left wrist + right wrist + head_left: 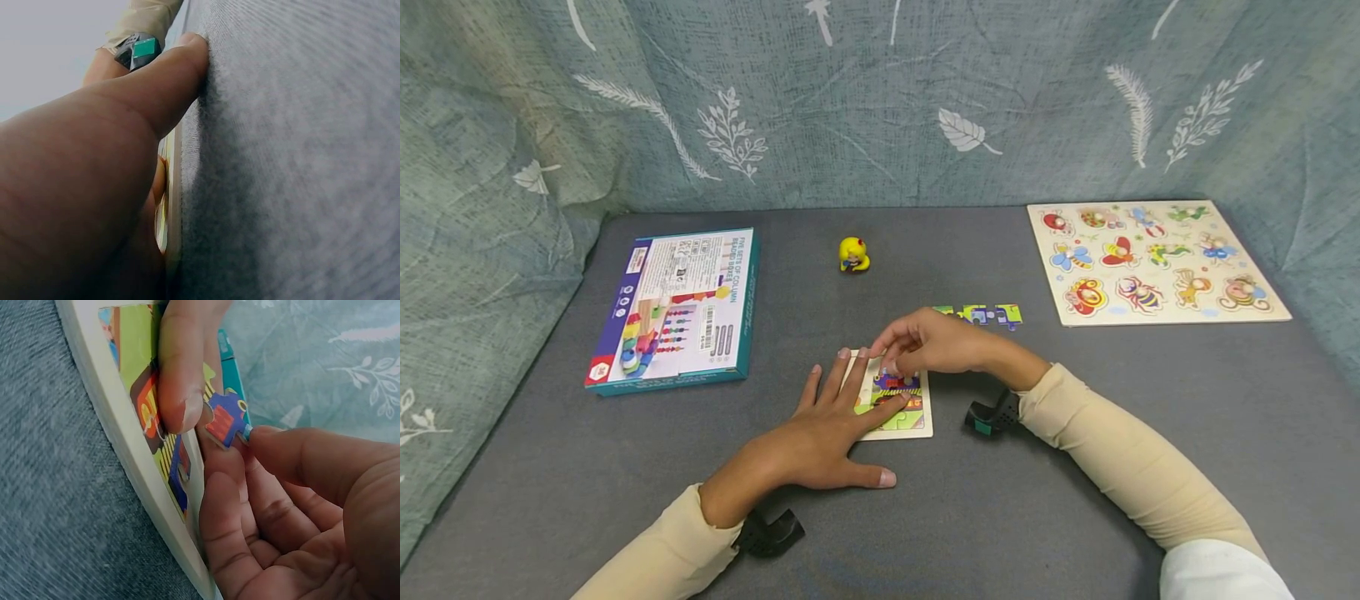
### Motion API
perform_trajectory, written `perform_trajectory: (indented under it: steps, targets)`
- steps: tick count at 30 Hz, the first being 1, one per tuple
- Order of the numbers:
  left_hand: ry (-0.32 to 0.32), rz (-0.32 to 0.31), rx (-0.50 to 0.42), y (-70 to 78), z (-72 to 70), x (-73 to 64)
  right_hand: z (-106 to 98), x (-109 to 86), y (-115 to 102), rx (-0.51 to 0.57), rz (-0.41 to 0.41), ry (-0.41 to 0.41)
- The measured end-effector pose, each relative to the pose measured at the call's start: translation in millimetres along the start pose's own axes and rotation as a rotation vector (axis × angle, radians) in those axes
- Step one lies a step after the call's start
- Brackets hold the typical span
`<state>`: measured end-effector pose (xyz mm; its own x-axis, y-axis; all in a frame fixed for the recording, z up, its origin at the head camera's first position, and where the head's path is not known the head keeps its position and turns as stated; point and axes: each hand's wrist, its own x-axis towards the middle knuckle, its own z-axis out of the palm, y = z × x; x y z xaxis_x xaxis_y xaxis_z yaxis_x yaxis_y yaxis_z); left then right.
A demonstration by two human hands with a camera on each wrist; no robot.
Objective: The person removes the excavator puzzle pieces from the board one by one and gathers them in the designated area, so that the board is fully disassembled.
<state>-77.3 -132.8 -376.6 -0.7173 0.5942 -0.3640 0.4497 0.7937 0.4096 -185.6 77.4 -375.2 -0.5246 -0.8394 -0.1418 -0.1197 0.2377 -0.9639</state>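
Observation:
My left hand (823, 437) lies spread over a small wooden jigsaw board (927, 421), its fingers across the left part and the thumb on the cloth beside it. Some pieces with green, red and purple print sit inside the board's pale frame (119, 437). Over the far side of the board, my right hand (951, 343) pinches a purple and red puzzle piece (224, 422) between thumb and fingers. The piece is tilted up from the board in the right wrist view. The left wrist view shows mostly the left thumb (169, 81) and the board's edge (175, 206).
Loose puzzle pieces (977, 315) lie just beyond the right hand. A boxed bead toy (692, 287) lies at the left, a yellow figurine (853, 252) stands at the back middle, and an insect peg board (1075, 317) is at the back right. A leaf-patterned curtain (865, 100) hangs behind.

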Motion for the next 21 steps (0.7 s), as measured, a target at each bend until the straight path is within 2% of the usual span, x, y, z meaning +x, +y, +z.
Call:
perform_trajectory:
  steps: [8,17,21]
  targets:
    - [-0.013,-0.022,0.017,0.2,-0.5,0.6,2.8,0.2,-0.7,-0.092,-0.035,-0.004]
    - [0.002,-0.003,0.02,0.0,-0.3,0.2,5.8,0.8,1.3,-0.037,-0.032,-0.051]
    - [0.0,0.001,0.022,0.0,-0.7,0.1,7.2,1.2,0.4,-0.058,-0.036,-0.042]
